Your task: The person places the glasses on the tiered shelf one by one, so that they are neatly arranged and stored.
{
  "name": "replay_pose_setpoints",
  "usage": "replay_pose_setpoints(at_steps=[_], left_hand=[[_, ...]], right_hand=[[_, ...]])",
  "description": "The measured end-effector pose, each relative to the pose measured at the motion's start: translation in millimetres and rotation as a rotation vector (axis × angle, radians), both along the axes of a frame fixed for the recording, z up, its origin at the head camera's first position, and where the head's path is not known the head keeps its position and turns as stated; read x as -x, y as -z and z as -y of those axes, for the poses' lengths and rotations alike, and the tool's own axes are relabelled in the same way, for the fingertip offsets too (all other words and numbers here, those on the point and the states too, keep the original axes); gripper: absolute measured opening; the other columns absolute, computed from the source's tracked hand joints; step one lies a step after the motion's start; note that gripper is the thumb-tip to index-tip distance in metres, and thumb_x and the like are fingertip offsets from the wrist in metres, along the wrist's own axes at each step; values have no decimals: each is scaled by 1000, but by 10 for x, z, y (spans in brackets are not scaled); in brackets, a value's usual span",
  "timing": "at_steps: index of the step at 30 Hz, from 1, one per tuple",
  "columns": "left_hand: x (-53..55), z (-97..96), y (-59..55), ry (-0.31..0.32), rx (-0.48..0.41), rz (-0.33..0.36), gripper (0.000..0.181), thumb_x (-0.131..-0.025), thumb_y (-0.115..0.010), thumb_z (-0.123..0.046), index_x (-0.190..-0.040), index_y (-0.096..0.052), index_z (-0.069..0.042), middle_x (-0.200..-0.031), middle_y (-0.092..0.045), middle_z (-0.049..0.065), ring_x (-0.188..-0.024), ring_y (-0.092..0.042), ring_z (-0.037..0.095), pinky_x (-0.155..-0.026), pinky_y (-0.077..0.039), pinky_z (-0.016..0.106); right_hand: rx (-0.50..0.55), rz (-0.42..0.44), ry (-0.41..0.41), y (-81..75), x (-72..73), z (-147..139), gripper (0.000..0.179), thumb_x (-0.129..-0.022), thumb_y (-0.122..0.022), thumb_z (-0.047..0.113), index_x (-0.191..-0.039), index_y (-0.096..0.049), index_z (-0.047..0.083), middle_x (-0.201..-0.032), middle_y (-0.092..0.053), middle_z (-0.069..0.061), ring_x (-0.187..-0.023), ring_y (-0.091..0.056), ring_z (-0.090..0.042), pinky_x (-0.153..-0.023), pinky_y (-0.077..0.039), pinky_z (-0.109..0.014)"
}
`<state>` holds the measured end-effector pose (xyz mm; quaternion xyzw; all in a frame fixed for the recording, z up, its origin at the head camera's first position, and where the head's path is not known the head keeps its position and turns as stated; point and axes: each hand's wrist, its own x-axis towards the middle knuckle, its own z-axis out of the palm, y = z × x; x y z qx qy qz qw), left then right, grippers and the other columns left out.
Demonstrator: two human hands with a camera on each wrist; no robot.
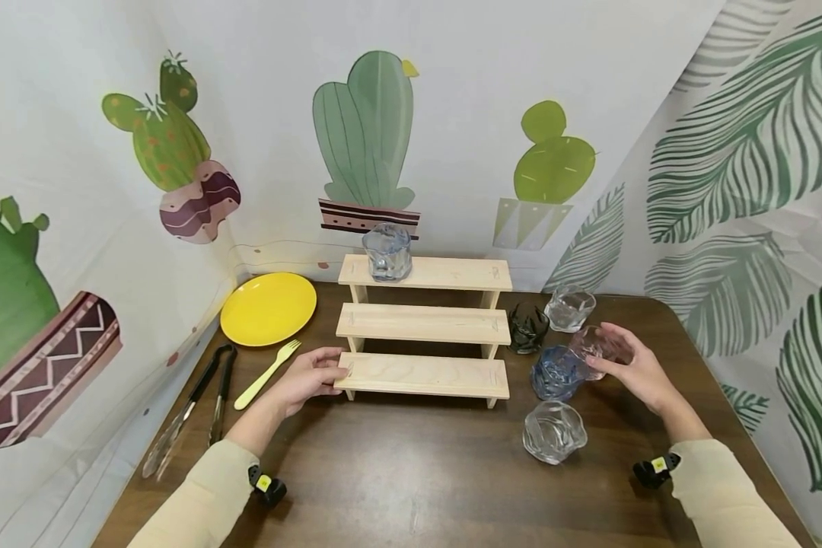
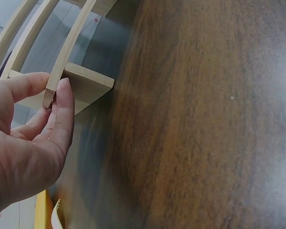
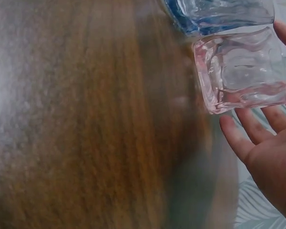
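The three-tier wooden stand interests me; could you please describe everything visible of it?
The wooden stand looks like pale, unpainted wood: three shelves rise in steps toward the back on side supports. It stands upright on the brown table. A bluish glass sits left of centre on its top shelf; the left hand pinches its lowest shelf's left end.

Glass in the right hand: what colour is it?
The glass is transparent pink, showing best in the right wrist view.

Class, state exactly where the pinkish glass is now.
In the head view, the pinkish glass is right of the stepped wooden stand, held in the right hand, close beside the blue glass.
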<state>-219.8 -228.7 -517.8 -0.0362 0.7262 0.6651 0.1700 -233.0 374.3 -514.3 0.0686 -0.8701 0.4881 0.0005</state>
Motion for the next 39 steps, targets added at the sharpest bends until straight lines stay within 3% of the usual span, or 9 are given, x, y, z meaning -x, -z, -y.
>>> replay_pose_setpoints(at_steps=[5,7,10,18,25,33,39], left_hand=[[4,-5,7,-1,0,-2,63,-94,-73,-5,-148,-43,10,-120,-62,23,-87,-69,22,-76,-62,34],[3,-4,7,-2,-2,-2,63,-94,-73,-5,-148,-43,10,-120,-62,23,-87,-69,22,-76,-62,34],[0,-6,4,4,-3,-3,64,-94,-72,-5,-149,-43,10,-121,-62,24,-88,-69,22,-76,-62,34],[-7,-1,-2,0,-3,-7,63,-95,-72,-4,-149,-43,10,-121,-61,24,-88,-69,21,-75,-62,34],[-9,-1,-9,1,-10,-2,63,-95,-72,-4,-149,-43,9,-122,-62,24,-87,-69,21,-76,-62,33],[-8,0,1,-11,-14,-9,63,-94,-72,-4,-148,-44,9,-121,-63,23,-86,-69,21,-74,-62,33],[-12,1,15,-21,-13,-18,62,-94,-73,-4,-148,-45,9,-120,-63,22,-86,-69,20,-73,-62,33]], right_hand=[[90,-26,-32,57,22,-18,76,-97,-76,13,-158,-33,1,-151,-47,-25,-131,-47,-7,-93,-39,-6],[127,-33,-46,78,34,-25,75,-95,-77,9,-157,-34,2,-150,-51,-20,-126,-48,2,-94,-41,-8],[147,-40,-59,108,45,-37,78,-93,-78,5,-157,-34,0,-147,-55,-13,-122,-50,4,-93,-43,-9],[189,-35,-65,171,74,-8,85,-86,-82,-2,-155,-32,-6,-137,-59,-1,-116,-57,-7,-85,-52,-14],[141,-63,2,233,76,-8,85,-85,-84,-1,-151,-32,-7,-135,-55,-17,-112,-56,-2,-87,-48,-9],[73,-142,66,248,65,-10,80,-82,-86,-2,-148,-41,-6,-128,-59,-18,-105,-57,-2,-80,-48,-9],[-3,-177,126,174,33,-17,78,-83,-87,5,-147,-43,-6,-126,-59,-21,-100,-56,-1,-77,-47,-8]])
